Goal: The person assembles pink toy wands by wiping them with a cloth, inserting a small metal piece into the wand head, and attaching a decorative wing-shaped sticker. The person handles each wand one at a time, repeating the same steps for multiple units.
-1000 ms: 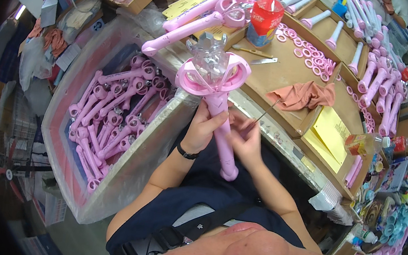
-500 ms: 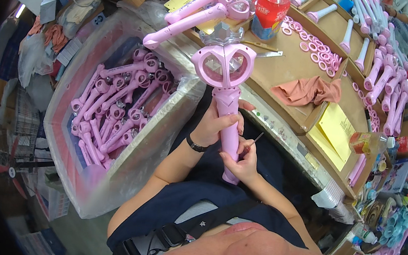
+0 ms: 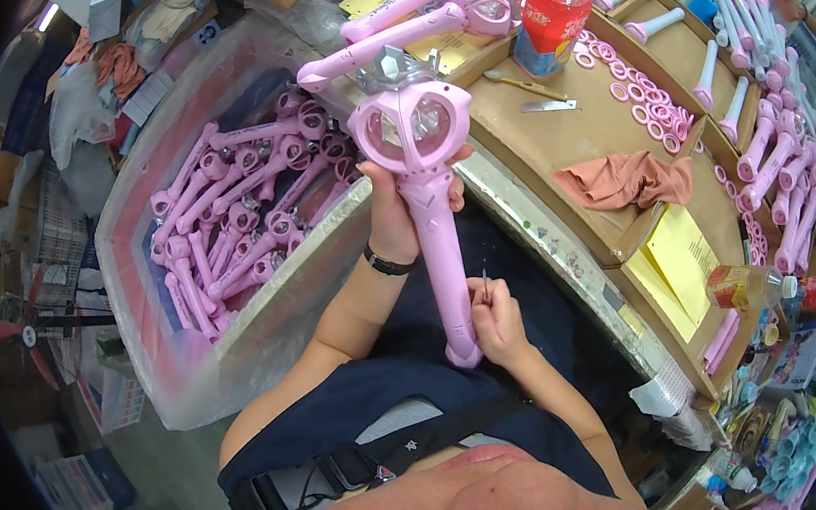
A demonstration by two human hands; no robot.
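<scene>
A pink toy wand with a heart-shaped head and a clear window stands nearly upright in front of me. My left hand grips it just below the head. My right hand sits against the lower part of the handle and pinches a thin metal pin or tool between its fingertips. A black band circles my left wrist.
A clear plastic bin at my left holds several pink wands. The cardboard-topped bench carries a red cup, pink rings, a salmon cloth, yellow sheets and more wands at the far right.
The wand has been lifted and swung more upright, its head now turned toward me. My right hand slid down the handle. My left hand keeps its grip below the head.
</scene>
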